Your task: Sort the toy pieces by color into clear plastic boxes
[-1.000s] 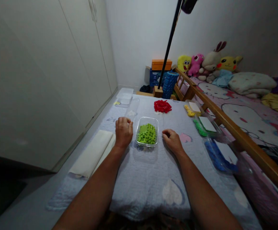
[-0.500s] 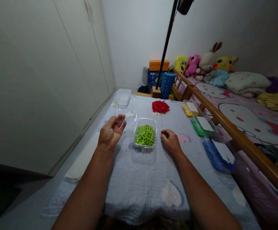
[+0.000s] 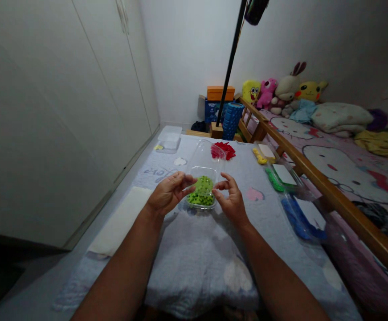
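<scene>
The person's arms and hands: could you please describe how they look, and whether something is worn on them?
The left forearm and right forearm are bare, with no sleeve in view. The left hand and right hand wear no gloves. No watch shows; small rings are hard to rule out.

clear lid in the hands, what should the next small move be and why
Probably lower the lid onto the tub: the tub is uncovered with green pieces inside, and the lid is raised, gripped by the left hand, with the right hand at its other side.
</scene>
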A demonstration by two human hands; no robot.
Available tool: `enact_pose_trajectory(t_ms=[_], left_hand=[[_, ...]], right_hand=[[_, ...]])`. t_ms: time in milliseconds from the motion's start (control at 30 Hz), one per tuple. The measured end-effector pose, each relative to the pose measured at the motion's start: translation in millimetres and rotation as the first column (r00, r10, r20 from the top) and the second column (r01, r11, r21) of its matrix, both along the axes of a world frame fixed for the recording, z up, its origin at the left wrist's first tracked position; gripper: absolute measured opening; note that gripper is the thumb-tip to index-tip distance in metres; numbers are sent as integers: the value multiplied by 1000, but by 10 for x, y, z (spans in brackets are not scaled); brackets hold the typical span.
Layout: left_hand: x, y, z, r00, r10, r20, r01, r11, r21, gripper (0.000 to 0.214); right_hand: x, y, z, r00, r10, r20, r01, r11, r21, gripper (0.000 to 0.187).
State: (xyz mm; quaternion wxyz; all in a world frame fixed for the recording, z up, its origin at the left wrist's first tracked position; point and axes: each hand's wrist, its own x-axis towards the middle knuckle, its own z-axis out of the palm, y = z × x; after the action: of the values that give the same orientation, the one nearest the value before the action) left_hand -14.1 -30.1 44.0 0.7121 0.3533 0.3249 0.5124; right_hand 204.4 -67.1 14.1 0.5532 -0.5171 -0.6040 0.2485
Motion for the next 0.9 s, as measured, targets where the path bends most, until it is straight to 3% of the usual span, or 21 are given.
enact_pose_trajectory(t_ms=[167,367,467,567,700,800,900], left_hand=[[24,0,-8,981,-60,-184,75,994,74,32],[31,36,-31,868,138,-477,14,953,302,28],[41,41,-57,773,236,-589,16,920,390,32],[60,27,-77,599,363,-714,20,884,466,34],[116,-17,-83,273,479,-834,50,859,509,31],[161,-47,-73,35,471,-881,102,876,472,28],[183,-69,-53,-105,427,-898,157,899,408,30]], right_hand=[[7,25,-54,996,-48,-74,46,999,-25,57],[-6,6,-74,997,-68,-26,66,996,-52,55],[-24,-14,-77,998,-65,-7,65,996,-62,54],[-30,-28,-93,998,-68,-10,67,993,-92,56],[-36,-38,-109,998,-63,6,63,990,-125,58],[-46,-46,-94,997,-68,29,72,986,-154,61],[-59,-59,-58,996,-67,58,77,978,-192,63]])
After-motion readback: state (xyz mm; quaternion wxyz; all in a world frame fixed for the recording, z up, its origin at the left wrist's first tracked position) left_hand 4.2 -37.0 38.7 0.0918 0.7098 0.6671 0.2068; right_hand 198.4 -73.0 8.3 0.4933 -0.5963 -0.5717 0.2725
